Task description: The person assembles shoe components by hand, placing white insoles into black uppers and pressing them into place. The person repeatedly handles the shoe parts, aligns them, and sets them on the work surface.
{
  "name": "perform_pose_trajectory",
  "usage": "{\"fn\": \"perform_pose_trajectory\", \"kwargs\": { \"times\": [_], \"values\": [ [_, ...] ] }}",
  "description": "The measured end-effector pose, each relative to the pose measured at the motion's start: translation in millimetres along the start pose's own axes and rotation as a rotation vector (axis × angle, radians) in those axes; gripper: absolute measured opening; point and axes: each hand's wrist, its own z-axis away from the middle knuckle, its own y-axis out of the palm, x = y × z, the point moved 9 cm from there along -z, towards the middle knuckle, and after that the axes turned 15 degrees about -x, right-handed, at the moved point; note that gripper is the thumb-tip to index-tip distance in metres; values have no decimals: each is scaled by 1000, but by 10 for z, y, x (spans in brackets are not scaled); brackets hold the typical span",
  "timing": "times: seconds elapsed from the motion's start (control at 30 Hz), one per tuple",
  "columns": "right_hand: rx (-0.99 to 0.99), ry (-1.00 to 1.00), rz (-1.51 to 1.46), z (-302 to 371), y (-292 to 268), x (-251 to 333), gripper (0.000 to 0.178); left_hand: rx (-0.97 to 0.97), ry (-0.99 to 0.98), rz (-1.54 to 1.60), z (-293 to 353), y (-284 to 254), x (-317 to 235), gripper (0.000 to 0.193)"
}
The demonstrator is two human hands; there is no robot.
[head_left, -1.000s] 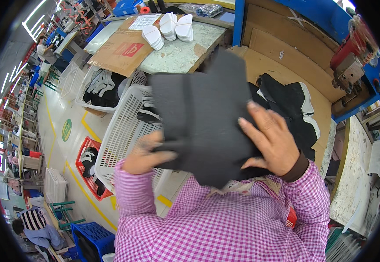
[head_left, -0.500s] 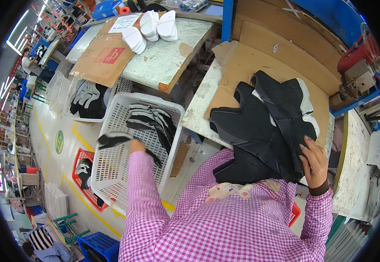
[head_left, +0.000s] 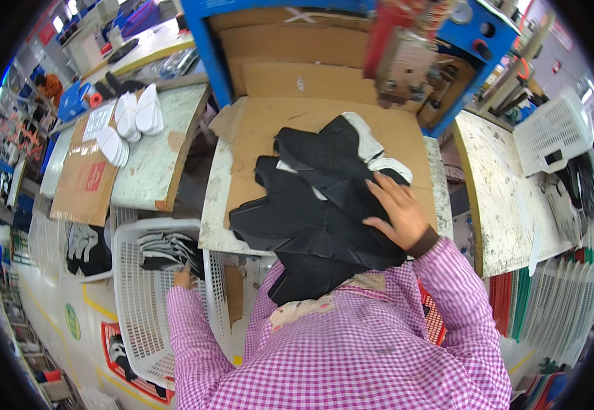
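Observation:
My right hand (head_left: 396, 213) lies spread over the right side of several black fabric-like cut pieces (head_left: 310, 205), fingers stretched out. These pieces overlap in a loose heap on a cardboard sheet, some hanging over the front edge towards me. White-edged parts (head_left: 370, 147) show at the heap's upper right. At the left, my left hand (head_left: 183, 279) reaches into a white perforated basket (head_left: 130, 301). It touches or nearly touches a stack of black and grey pieces (head_left: 170, 249) there; its fingers are mostly hidden, and I cannot see whether it holds any.
Behind the cardboard (head_left: 256, 130) stands a blue-framed machine with a red and metal head (head_left: 403, 61). A left table (head_left: 157, 160) bears white shaped pieces (head_left: 148, 113). On the right table (head_left: 498, 225) sits a white basket (head_left: 553, 133). A red basket (head_left: 136, 386) is on the floor.
My view has swung right. My left hand, which held a dark piece over the basket, is now at the stack inside it. My right hand has shifted further onto the black pieces.

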Motion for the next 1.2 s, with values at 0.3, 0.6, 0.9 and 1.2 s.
{"fn": "perform_pose_trajectory", "kwargs": {
  "times": [0.3, 0.6, 0.9, 1.2],
  "values": [
    [-3, 715, -40, -314, 649, -1314, 58, -309, 550, 342, 1071, -820, -1382, 28],
    [-285, 120, -451, -463, -620, -184, 31, 787, 1004, 205, 3678, 630, -2260, 44],
    [-34, 408, -430, -297, -428, -387, 45, 1259, 116, 741, 4687, 1433, -2070, 49],
    [-192, 1033, -1723, 478, 157, -911, 56, 1123, -119, 1207, 4261, 1412, -2743, 34]
  ]
}}
